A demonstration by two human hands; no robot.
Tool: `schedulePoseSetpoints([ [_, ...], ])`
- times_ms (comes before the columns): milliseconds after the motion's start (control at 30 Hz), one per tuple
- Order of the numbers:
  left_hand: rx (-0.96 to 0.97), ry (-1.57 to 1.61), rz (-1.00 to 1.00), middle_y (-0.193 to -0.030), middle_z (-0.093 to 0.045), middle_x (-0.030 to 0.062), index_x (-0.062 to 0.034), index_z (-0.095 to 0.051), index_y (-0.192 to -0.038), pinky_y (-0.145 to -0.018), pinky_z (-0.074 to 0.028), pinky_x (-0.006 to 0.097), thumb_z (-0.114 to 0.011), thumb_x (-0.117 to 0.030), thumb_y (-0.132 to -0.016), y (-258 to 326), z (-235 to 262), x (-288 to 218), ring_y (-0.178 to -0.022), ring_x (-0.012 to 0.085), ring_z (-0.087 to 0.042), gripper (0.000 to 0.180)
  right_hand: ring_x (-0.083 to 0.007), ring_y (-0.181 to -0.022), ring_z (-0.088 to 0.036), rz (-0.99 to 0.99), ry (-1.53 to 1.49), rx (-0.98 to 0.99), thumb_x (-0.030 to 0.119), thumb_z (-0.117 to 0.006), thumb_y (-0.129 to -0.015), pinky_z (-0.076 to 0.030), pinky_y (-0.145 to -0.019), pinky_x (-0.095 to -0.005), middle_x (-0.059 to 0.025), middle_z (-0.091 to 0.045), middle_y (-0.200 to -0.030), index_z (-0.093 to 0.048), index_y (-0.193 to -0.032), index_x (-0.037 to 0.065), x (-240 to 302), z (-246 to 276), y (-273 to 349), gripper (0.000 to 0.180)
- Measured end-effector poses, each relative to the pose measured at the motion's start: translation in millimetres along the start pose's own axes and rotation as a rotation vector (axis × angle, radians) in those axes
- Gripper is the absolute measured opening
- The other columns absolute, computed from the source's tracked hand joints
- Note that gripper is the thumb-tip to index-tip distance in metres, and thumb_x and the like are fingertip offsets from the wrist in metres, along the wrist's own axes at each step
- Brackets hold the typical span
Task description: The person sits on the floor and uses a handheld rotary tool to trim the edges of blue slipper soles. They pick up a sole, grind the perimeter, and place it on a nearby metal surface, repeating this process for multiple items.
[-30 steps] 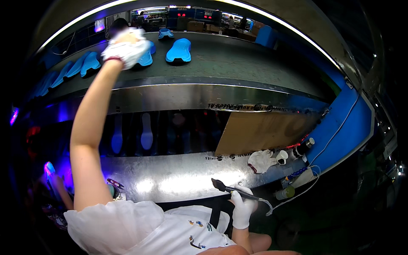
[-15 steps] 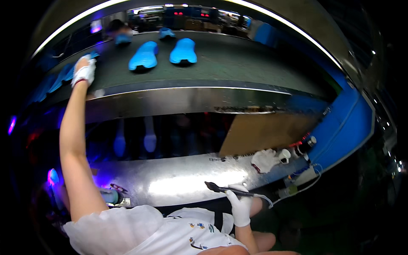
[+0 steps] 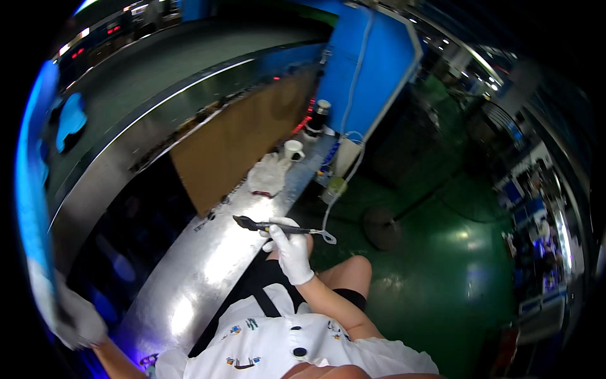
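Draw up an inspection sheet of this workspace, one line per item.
Surface: shiny metal bench, bright glare on it.
Job's things: a long blue piece at the picture's left edge, blurred; a black brush-like tool above the bench.
Clutter: a white glove, a white cup and a dark bottle toward the bench's far end.
Hands: both gloved; left hand grips the blue piece's lower end, right hand holds the tool.
Cables: pale cord leads from the tool's rear toward the blue panel.
Surroundings: dark belt beyond the bench, green floor at right.

A glove (image 3: 267,176) lies on the bench (image 3: 183,297) — cup (image 3: 293,150) behind, held brush (image 3: 251,223) before.
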State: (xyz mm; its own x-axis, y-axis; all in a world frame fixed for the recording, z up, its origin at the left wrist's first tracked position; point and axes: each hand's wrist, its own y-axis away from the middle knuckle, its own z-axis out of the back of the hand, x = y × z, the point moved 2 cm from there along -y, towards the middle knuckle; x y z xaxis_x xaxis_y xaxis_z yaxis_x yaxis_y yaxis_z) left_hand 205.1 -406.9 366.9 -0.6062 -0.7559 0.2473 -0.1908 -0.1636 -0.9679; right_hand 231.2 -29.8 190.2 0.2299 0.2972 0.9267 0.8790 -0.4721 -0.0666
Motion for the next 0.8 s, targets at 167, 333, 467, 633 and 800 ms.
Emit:
schedulePoseSetpoints([
  [167,0.429,0.526,0.063,-0.101,-0.066,0.0172,-0.0014,-0.066,-0.102,-0.08,-0.055,0.045,-0.068,-0.001,-0.069,83,-28,-101,-0.094,0.0344,-0.065,0.034,-0.0129,-0.072,-0.065,0.133,0.105,-0.113,0.005,-0.061,-0.091,-0.055,-0.057,-0.021,-0.0092,-0.066,-0.093,-0.059,-0.11,-0.002,16,14,-1,0.021],
  [333,0.7,0.669,0.382,-0.105,-0.062,0.0161,-0.0046,-0.063,-0.097,-0.087,-0.051,0.045,-0.075,0.001,-0.064,183,-94,-160,-0.099,0.0375,-0.061,0.035,-0.0154,-0.083,-0.067,0.095,0.025,-0.181,0.006,-0.061,-0.091,-0.054,-0.058,-0.0217,-0.0089,-0.067,-0.101,-0.059,-0.112,0.0,9,31,-5,0.022],
  [467,0.872,0.606,0.559,-0.128,-0.05,0.0177,-0.004,-0.061,-0.105,-0.096,-0.045,0.044,-0.072,-0.005,-0.072,195,-68,-162,-0.114,0.032,-0.054,0.035,-0.0139,-0.076,-0.066,0.028,0.04,-0.203,0.004,-0.063,-0.089,-0.053,-0.055,-0.0206,-0.0106,-0.065,-0.095,-0.059,-0.109,-0.005,4,26,1,0.022],
  [633,0.528,1.449,2.42,-0.133,-0.05,0.0209,-0.0018,-0.034,-0.144,-0.102,-0.042,0.042,-0.034,-0.071,-0.09,227,-120,-134,-0.119,0.0335,-0.051,0.088,-0.0091,-0.068,-0.059,-0.06,-0.026,-0.218,0.008,-0.064,-0.089,-0.05,-0.056,-0.0218,-0.005,-0.062,-0.086,-0.061,-0.108,-0.003,-4,23,-12,0.021],
  [800,0.358,1.961,2.785,-0.114,-0.06,0.0191,-0.0073,-0.045,-0.137,-0.058,-0.05,0.037,-0.024,-0.076,-0.088,225,-156,-152,-0.089,0.0334,-0.061,0.087,-0.0081,-0.065,-0.057,-0.104,-0.014,-0.171,0.007,-0.06,-0.091,-0.047,-0.054,-0.0222,-0.0037,-0.06,-0.083,-0.061,-0.106,0.0,-12,10,-6,0.016],
])
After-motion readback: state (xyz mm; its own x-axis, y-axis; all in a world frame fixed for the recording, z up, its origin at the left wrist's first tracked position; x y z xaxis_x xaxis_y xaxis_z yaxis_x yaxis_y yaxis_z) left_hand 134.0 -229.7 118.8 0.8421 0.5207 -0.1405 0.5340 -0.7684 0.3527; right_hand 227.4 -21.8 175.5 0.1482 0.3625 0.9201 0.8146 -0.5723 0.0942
